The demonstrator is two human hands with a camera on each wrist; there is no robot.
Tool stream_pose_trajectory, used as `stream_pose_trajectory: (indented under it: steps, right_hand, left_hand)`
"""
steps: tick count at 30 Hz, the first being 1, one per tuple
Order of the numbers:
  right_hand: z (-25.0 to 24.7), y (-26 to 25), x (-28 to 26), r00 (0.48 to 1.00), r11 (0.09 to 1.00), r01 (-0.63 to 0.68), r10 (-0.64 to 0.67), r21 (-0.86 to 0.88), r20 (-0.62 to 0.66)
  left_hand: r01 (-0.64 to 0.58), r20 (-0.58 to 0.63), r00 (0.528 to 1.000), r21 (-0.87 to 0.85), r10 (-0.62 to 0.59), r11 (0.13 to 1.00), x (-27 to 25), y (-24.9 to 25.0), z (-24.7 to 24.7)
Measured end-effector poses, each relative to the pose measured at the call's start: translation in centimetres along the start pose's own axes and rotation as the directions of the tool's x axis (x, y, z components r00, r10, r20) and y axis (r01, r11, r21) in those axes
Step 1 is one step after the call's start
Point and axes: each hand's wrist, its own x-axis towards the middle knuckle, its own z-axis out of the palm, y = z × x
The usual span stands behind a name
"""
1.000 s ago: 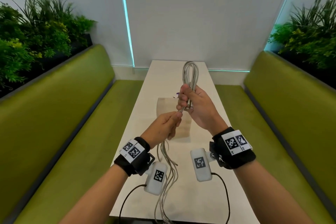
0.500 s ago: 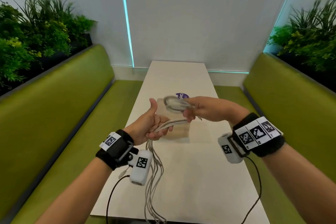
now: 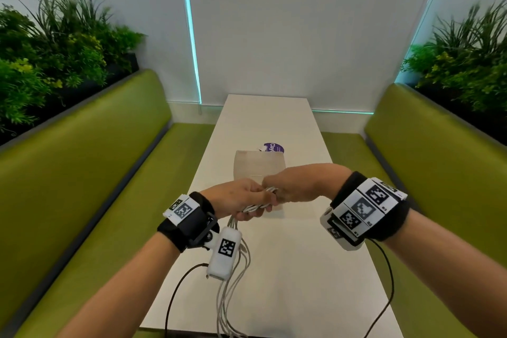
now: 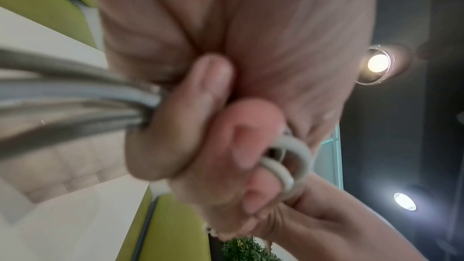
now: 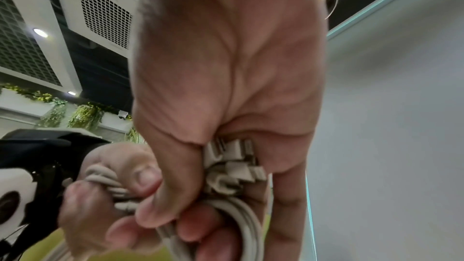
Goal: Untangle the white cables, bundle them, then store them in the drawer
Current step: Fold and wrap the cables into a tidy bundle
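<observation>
Both hands meet above the middle of the white table [image 3: 288,269], each gripping the bunch of white cables [image 3: 256,207]. My left hand [image 3: 241,200] has its fingers curled round the strands [image 4: 75,94]; the loose ends hang from it past the table's near edge [image 3: 230,302]. My right hand [image 3: 290,189], knuckles up, clutches the coiled loops and the plugs [image 5: 233,168] against its palm. A loop of cable [image 4: 296,164] shows between the two hands. A translucent drawer box [image 3: 259,164] stands on the table just beyond the hands.
A purple round label [image 3: 274,147] lies behind the box. Green benches [image 3: 82,173] run along both sides of the narrow table, with plants [image 3: 55,49] behind them. A white wall closes the far end. Black wrist-camera leads [image 3: 175,291] trail off the near edge.
The right hand has swung the coil down from upright and come in to meet the left hand, lower and nearer to me. The left hand's thumb has closed over the strands.
</observation>
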Motion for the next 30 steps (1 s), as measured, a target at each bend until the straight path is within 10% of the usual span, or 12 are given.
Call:
stream_pose_trajectory:
  steps: [30]
  right_hand:
    - [0.7,1.1,-0.5,0.992,0.958,0.079,-0.103,0.275,0.071]
  left_hand:
    - [-0.086,0.146,0.985,-0.028,0.09,0.996,-0.5,0.0,-0.6]
